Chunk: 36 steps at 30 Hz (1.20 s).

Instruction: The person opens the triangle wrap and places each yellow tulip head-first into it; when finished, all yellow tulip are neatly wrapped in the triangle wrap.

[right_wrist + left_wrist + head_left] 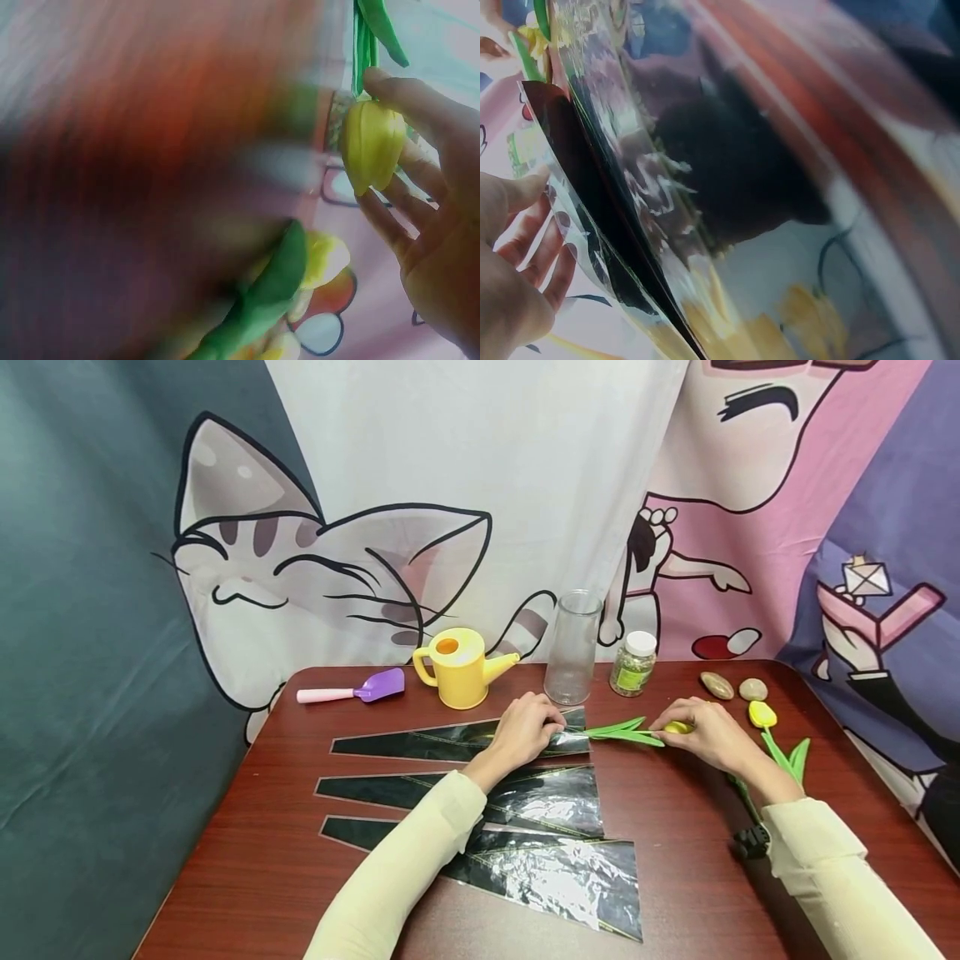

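A yellow artificial tulip with green leaves hangs from my right hand, pinched on its stem just by the bloom. Its leaves and stem reach left to the wide end of the farthest flower sleeve, a tapered dark plastic one with a shiny face. My left hand lies over that sleeve and holds its edge near the mouth. In the left wrist view the sleeve's mouth gapes beside the fingers. How far the stem reaches inside is hidden.
Two more sleeves, a middle one and a near one, lie in front. Behind stand a yellow watering can, a glass vase and a lidded jar. A purple shovel lies left; stones and another tulip lie right.
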Available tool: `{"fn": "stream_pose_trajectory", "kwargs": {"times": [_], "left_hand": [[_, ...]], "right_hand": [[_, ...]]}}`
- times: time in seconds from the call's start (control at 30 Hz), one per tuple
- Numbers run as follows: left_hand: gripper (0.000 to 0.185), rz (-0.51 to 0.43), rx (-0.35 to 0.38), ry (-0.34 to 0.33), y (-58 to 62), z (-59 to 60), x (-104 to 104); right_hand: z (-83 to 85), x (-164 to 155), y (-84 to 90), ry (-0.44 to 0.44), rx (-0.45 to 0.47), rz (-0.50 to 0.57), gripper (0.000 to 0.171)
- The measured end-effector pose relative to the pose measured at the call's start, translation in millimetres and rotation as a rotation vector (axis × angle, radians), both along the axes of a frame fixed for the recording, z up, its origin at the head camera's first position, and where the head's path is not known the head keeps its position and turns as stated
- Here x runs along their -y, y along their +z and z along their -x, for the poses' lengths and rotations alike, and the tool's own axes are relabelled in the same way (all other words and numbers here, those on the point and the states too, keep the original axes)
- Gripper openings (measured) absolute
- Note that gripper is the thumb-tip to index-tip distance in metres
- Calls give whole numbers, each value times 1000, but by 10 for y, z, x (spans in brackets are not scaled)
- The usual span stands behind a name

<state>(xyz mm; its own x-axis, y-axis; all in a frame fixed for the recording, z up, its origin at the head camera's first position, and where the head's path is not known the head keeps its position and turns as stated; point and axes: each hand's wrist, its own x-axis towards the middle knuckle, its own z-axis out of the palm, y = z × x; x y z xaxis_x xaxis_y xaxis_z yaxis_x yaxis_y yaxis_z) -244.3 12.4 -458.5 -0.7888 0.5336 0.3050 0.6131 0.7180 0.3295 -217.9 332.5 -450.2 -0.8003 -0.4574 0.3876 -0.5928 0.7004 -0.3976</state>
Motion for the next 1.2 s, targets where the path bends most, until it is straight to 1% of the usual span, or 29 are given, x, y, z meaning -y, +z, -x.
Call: {"fn": "stream_pose_trajectory", "kwargs": {"times": [0.17,0.27,0.47,0.63,0.97,1.1,1.2], "left_hand": [[8,-8,-28,-26,19,-13,-16],[8,-7,-26,-37,28,-19,-31],[9,10,-31,-30,41,-13,-49],[10,20,-35,-29,44,-7,-66],[9,18,-19,-23,57,-9,-84],[9,19,-24,-21,50,-6,-83],[9,20,-26,-19,44,-7,-80]], "right_hand": [[43,187,7,24,35,40,13],[73,327,-22,22,58,49,11],[121,602,-52,33,77,54,9],[143,758,-57,43,88,56,9],[155,810,-113,47,92,77,9],[152,808,-110,43,107,66,9],[136,795,-85,46,115,57,12]]}}
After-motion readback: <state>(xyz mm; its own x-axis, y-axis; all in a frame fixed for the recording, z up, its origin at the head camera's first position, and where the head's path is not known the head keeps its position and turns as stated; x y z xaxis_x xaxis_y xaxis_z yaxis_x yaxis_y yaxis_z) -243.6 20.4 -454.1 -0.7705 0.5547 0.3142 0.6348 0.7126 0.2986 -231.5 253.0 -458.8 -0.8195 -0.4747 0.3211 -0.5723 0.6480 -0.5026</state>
